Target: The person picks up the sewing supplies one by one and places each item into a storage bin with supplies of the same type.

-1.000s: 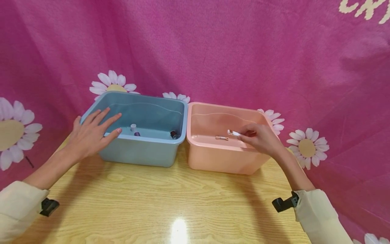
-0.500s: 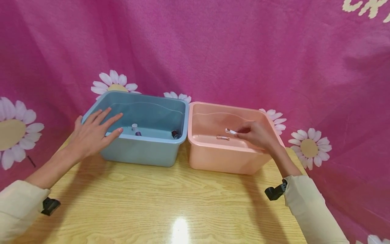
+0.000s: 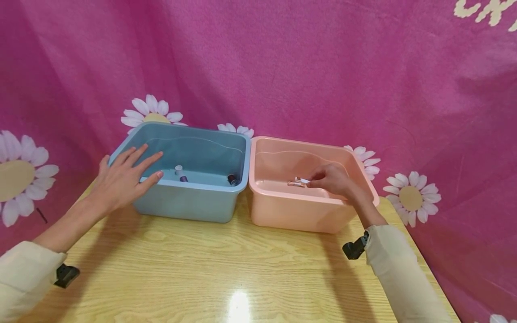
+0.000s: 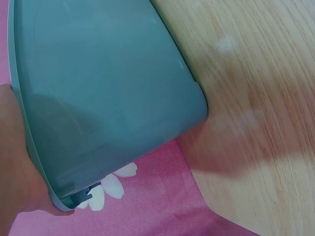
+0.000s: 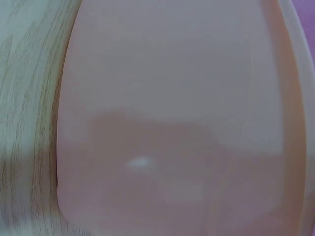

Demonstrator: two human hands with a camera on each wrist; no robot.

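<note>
In the head view my left hand [image 3: 123, 179] rests on the left front corner of the blue bin [image 3: 186, 200], fingers spread over its rim. Inside that bin are a white spool of thread [image 3: 178, 168], a purple spool [image 3: 183, 178] and a dark brown spool [image 3: 232, 179]. My right hand [image 3: 333, 179] is down inside the pink bin [image 3: 295, 213]. Between thumb and fingers it pinches a small skein of thread [image 3: 301, 180] with a white paper band and a brown end. A peach-coloured skein [image 3: 294, 184] lies on the bin floor just under it, partly overlapped.
Both bins stand side by side on a light wooden table [image 3: 181, 269]. Behind them hangs a magenta cloth [image 3: 282, 67] with large white daisies. The right wrist view shows only the pink bin's outer wall [image 5: 172, 88] and some table.
My right hand has moved left and lower into the pink bin, bringing the skein it pinches down close to the peach-coloured one. My left hand has stayed on the blue bin's rim.
</note>
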